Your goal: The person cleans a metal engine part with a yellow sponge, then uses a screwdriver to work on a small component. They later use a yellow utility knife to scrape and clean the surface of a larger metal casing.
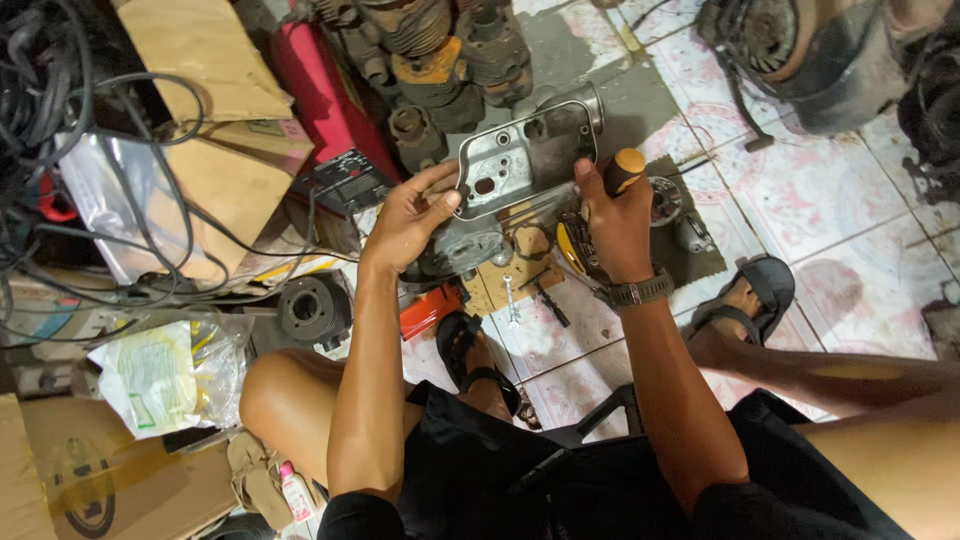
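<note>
From the head camera, the left hand (408,215) pinches the left edge of a grey metal cover plate (525,155), thumb on its face, fingers curled behind. The right hand (612,222) grips its right edge and, wrapped tight, an orange-handled screwdriver (627,166), apparently pointing downward.

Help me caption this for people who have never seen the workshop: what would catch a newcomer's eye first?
First, the flat grey metal cover plate with holes, held up at centre by the left hand. Beside it, the right hand grips an orange-and-black tool handle above the patterned floor tiles. At upper left, a tangle of black cables lies over brown cardboard pieces.
</note>
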